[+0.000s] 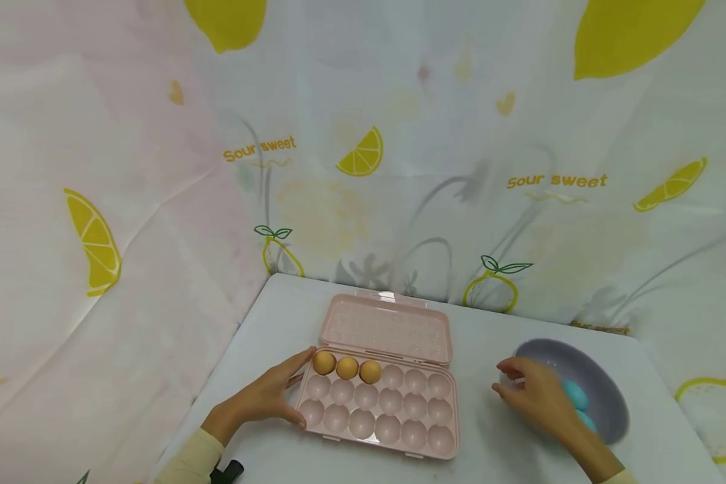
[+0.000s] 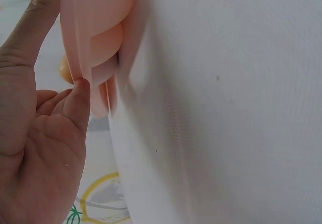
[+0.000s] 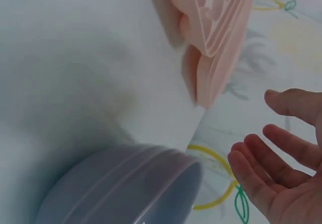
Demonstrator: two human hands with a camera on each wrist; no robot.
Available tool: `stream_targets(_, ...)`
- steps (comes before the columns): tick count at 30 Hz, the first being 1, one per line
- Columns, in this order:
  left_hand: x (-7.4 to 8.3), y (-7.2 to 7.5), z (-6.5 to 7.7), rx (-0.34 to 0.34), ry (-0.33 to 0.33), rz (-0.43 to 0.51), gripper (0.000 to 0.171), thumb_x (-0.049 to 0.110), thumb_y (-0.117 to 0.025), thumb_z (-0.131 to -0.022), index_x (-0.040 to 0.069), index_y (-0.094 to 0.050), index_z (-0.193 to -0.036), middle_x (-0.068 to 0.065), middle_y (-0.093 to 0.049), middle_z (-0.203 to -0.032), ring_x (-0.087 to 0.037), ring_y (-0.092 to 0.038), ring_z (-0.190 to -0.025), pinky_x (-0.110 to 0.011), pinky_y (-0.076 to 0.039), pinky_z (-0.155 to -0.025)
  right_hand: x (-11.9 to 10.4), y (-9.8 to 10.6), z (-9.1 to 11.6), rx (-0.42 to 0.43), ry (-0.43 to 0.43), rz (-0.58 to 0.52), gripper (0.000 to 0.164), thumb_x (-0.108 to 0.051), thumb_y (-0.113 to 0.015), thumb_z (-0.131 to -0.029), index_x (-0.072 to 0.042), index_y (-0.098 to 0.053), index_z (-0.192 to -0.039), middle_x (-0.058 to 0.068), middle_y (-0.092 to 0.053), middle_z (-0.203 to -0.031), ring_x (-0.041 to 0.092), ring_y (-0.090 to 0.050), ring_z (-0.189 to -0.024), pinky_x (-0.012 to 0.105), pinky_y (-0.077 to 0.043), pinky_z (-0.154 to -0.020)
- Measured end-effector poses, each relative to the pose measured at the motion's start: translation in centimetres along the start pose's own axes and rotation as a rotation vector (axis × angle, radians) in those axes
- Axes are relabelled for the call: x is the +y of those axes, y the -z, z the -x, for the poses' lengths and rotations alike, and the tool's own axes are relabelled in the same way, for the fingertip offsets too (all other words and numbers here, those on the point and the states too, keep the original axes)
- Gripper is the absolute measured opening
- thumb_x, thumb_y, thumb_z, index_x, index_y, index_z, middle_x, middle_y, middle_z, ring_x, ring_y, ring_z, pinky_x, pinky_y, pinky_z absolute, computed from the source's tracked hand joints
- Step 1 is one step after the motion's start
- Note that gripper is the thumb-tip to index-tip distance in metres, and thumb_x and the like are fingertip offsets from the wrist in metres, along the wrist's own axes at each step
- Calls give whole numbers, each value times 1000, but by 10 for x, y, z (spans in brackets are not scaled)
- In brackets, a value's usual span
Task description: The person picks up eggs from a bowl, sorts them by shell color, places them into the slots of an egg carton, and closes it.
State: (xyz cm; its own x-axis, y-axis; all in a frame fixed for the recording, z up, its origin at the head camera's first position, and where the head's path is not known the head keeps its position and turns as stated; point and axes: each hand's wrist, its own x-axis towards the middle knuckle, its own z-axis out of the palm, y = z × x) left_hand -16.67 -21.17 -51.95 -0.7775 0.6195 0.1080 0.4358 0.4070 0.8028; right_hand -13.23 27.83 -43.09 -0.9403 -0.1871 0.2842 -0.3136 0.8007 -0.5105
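A pink egg box [image 1: 375, 403] lies with its lid [image 1: 387, 329] folded back. Three tan eggs [image 1: 347, 368] fill the left end of its back row. My left hand [image 1: 266, 393] holds the box's left side, thumb at the front corner and fingers toward the back corner. In the left wrist view, a fingertip of this hand [image 2: 50, 128] presses the box rim [image 2: 83, 43]. Over the left rim of a grey-purple bowl [image 1: 605, 403] hovers my right hand [image 1: 535, 393], fingers loosely bent around nothing. Blue eggs [image 1: 575, 394] sit in the bowl, partly hidden by that hand.
The white table [image 1: 484, 430] carries the box left of the bowl. A lemon-printed cloth [image 1: 363, 222] hangs behind and at the sides. A small black object [image 1: 226, 472] shows beside the left sleeve [image 1: 190, 460].
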Motion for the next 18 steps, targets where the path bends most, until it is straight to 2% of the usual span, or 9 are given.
stream_targets(6, -1, -2, 1, -7, 27, 2, 130, 33, -93, -55, 0, -16, -154, -16, -20, -159, -32, -21, -144, -35, -39, -108, 20, 17, 14, 14, -1, 73, 30, -9, -83, -73, -1, -70, -99, 8, -70, -92, 26, -67, -79, 32, -59, -62)
stream_targets(12, -1, -2, 0, -9, 33, 12, 130, 33, -94, -55, 2, -16, -155, -13, -19, -160, -29, -21, -145, -34, -39, -109, 35, 35, 23, -158, -152, 113, 28, -15, -79, -79, 0, -68, -100, 10, -69, -95, 24, -66, -81, 35, -57, -64)
stream_targets(18, 0, 0, 0, -6, 16, 9, 130, 35, -93, -56, 1, -15, -155, -16, -18, -160, -33, -20, -145, -36, -39, -108, 47, 43, 25, -308, -302, 134, 33, -17, -72, -77, 6, -66, -100, 15, -69, -91, 33, -66, -82, 44, -58, -64)
